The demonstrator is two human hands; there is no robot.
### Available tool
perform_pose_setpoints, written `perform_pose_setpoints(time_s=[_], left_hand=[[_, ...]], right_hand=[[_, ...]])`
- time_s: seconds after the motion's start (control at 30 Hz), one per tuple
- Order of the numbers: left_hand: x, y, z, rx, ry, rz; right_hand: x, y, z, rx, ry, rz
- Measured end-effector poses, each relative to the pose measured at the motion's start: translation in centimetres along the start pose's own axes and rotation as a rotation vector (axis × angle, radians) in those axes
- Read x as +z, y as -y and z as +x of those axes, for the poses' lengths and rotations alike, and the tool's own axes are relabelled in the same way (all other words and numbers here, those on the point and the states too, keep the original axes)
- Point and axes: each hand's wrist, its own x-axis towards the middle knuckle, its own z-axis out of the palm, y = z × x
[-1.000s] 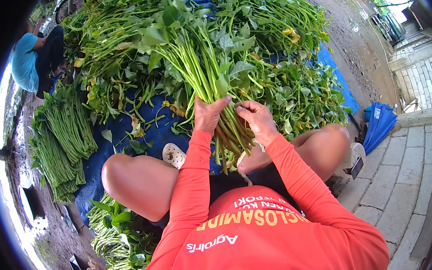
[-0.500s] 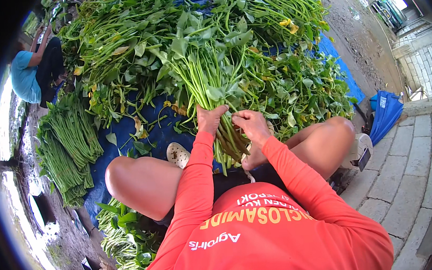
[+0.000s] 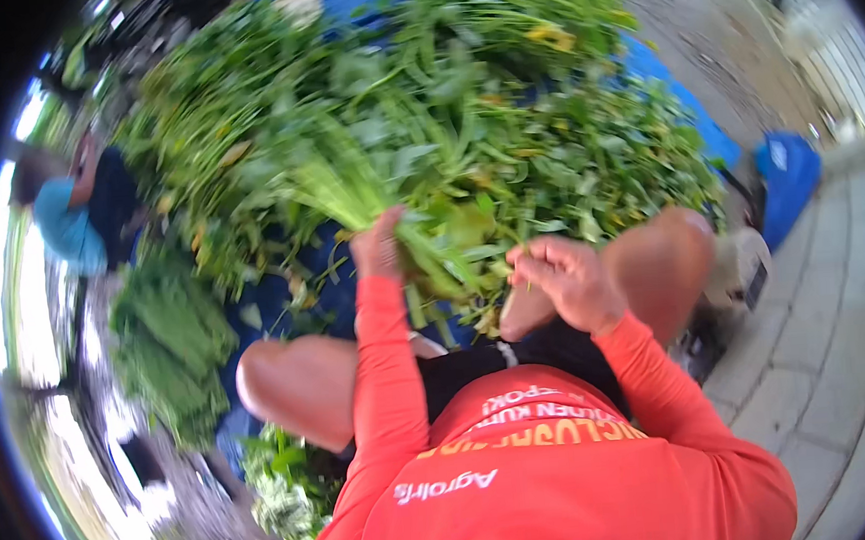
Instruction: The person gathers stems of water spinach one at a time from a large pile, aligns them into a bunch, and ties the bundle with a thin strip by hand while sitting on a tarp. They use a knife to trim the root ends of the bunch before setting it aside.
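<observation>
My left hand is closed around the stems of a bunch of water spinach. The bunch's leafy end points away from me to the upper left, and its cut stem ends hang over my lap. To the right, apart from the bunch, my right hand is held above my bent knee with thumb and fingers pinched together. Blur hides what those fingertips hold, if anything. Beyond both hands spreads a large heap of loose water spinach, with some yellowed leaves in it.
Blue tarp lies beneath the heap. Tidy bundles of greens are stacked at the left, and more greens lie beside my left hip. A person in a light blue shirt crouches at the far left. At right are a folded blue umbrella and paving blocks.
My left hand has moved left with the bunch, tilting its leafy end leftward. My right hand has drawn away from the stems to the right. The whole view has shifted and blurred.
</observation>
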Motion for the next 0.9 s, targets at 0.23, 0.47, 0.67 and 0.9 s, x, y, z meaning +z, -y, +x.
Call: perform_pose_setpoints(time_s=[0.23, 0.47, 0.67, 0.9], left_hand=[[-0.4, -10.1, 0.8, 0.259, 0.221, 0.261], [3.9, -24.8, 1.1, 0.723, 0.232, 1.171], [12.1, -31.2, 0.6, 0.81, 0.472, 1.555], [18.1, -31.7, 3.6, 0.801, 0.699, 2.133]], right_hand=[[-24.0, 5.2, 4.1, -0.185, -0.792, -0.122], [-29.0, -13.4, -7.6, 0.306, -0.859, -0.037], [-18.0, -26.5, -14.4, 0.578, -0.511, -0.064], [-14.9, -24.8, -15.1, 0.53, -0.182, -0.397]])
